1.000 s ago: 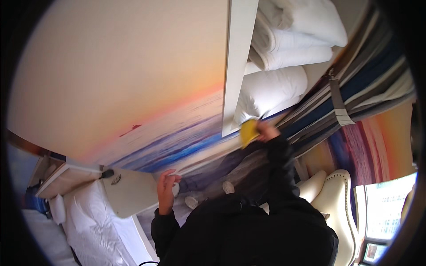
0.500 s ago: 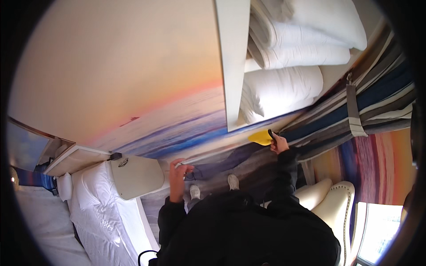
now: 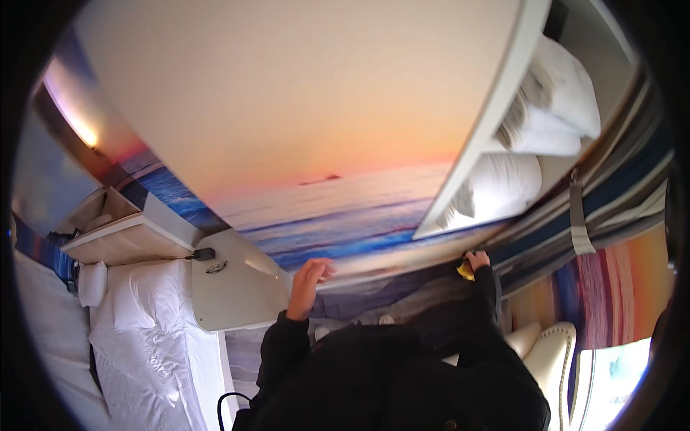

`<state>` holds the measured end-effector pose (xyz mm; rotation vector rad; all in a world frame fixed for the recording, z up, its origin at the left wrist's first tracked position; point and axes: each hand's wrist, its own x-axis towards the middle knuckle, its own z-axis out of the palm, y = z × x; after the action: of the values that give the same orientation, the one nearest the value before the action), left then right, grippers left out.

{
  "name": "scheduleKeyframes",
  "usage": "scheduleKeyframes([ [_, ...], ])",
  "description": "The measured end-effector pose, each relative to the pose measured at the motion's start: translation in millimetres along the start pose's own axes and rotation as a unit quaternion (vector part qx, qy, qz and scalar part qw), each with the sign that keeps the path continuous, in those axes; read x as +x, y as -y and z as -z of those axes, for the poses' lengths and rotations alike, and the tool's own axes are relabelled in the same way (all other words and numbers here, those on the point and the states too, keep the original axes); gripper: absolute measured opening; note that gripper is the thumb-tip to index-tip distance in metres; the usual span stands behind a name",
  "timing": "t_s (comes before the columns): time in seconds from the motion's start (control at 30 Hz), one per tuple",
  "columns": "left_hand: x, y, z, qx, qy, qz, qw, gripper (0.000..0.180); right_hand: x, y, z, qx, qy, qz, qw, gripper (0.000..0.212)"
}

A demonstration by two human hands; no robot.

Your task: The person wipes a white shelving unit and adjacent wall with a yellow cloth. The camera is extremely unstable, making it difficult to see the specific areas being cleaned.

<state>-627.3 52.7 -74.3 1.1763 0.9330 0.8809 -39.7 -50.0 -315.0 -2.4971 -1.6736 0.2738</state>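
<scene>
My right hand (image 3: 477,258) is closed round the black handle of a yellow, flat-looking tool (image 3: 466,271). Most of the tool is hidden behind the hand, so its exact kind does not show. It is low beside the wall, between the shelf unit and the striped curtain. My left hand (image 3: 310,284) is raised in front of the sea-picture wall (image 3: 345,194), its fingers bent and drawn together. Whatever may be between those fingertips is too small to make out.
An open white shelf unit (image 3: 471,161) holding folded white bedding (image 3: 503,183) stands to the right. A striped curtain (image 3: 611,197) hangs beyond it. At left are a small table (image 3: 233,287) with eyeglasses (image 3: 216,267) and a white-sheeted bed (image 3: 154,352). A cream studded chair (image 3: 550,359) stands lower right.
The view has swung, so the shelf unit sits further right. My right hand has moved right and lower with the yellow tool, which now shows less. My left hand's fingers have turned rightward.
</scene>
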Motion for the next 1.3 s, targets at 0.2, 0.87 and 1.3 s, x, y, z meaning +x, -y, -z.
scheduleKeyframes([
  [0.2,-22.4,8.5,109.4,-0.014,-0.083,0.004,0.996,0.028,-28.6,137.0,130.6,0.317,-0.212,-0.121,0.916,0.025],
  [0.87,-75.9,8.6,183.1,-0.083,-0.076,-0.089,0.990,0.025,-26.2,754.4,325.8,0.168,-0.551,0.479,0.663,0.022],
  [1.3,-42.1,-28.2,137.7,-0.047,-0.055,-0.096,0.993,0.024,-8.5,648.1,357.0,0.162,-0.551,0.466,0.673,0.022],
])
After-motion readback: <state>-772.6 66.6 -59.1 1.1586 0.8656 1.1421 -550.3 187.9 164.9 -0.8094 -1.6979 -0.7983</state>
